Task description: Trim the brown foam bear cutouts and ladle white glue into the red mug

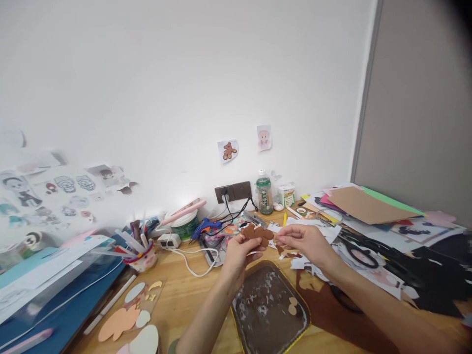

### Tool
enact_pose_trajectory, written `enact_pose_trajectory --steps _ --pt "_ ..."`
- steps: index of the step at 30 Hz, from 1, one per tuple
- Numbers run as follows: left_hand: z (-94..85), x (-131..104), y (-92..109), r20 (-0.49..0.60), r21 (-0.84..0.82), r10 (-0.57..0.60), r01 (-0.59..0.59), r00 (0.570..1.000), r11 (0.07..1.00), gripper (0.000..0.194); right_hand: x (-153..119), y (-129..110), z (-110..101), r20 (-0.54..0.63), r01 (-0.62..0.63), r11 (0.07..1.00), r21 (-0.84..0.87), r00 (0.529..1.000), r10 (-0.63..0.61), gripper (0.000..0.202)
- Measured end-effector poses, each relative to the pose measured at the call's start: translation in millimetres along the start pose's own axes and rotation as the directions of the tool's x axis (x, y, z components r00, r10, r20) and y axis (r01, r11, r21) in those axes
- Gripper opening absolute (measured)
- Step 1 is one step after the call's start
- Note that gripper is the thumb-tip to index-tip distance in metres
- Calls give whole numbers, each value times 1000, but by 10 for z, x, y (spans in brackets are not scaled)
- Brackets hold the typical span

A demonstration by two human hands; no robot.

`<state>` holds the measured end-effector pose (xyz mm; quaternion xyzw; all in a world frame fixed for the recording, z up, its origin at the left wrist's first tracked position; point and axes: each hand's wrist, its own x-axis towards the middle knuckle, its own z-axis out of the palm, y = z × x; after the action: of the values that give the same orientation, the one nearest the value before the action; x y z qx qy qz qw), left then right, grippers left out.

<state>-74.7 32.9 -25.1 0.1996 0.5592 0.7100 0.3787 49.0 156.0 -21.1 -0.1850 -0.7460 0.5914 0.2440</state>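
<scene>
Head view: the left hand (239,253) pinches a seemingly cut-out brown bear shape (266,235) near the tray (254,319), two tan pieces (292,309) lie unattached, and the right hand's (308,242) fingers nearly close, grip unclear.

Wooden table (177,295) bears a tray (254,314), bottle (264,194) and papers (372,206).

The head view is taken from above the near side of the light-brown wooden worktop (184,300) and is directed forward and down across it. The bare left hand (246,249) and bare right hand (305,242) are seen from behind, fairly close, while the smooth white wall (177,83) past the far edge is faced almost squarely, farther off.
</scene>
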Motion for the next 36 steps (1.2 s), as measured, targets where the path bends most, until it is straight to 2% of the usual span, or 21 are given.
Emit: enact_pose_trajectory --steps 4,6,9,13,18,20,22,25,28,31,36 --pt "-10 9 -10 -3 -9 18 -18 1000 1000 24 17 4 -24 23 -27 996 -83 999 29 30" --pt "-18 10 -5 0 -9 34 -34 999 999 23 21 47 -9 119 -46 990 -130 991 61 27" --pt "-29 11 5 2 -10 57 -57 998 998 27 -8 164 73 289 -45 977 -208 952 105 17" --pt "-38 28 1 10 -29 75 -74 997 997 34 -109 307 232 391 -6 950 -313 910 135 12" --pt "-39 17 20 75 -88 80 -74 994 993 27 -182 316 289 385 65 904 -423 916 114 14" --pt "-40 -9 45 131 -138 83 -65 988 988 21 -158 297 259 336 87 887 -454 939 80 12" --pt "-43 -42 63 192 -187 64 -27 979 982 18 -108 271 214 260 89 879 -469 965 41 19" --pt "-40 -103 47 356 -343 9 122 934 931 16 -32 186 136 146 84 894 -440 989 -21 31" --pt "-6 -178 -18 530 -491 24 283 848 824 14 -23 27 77 71 115 956 -271 992 -100 34" --pt "55 -253 -98 596 -515 17 366 802 775 15 -91 -144 72 103 132 988 -78 987 -123 35" --pt "129 -310 -211 671 -478 -31 465 741 745 14 -199 -264 161 254 93 996 -1 963 -89 28"
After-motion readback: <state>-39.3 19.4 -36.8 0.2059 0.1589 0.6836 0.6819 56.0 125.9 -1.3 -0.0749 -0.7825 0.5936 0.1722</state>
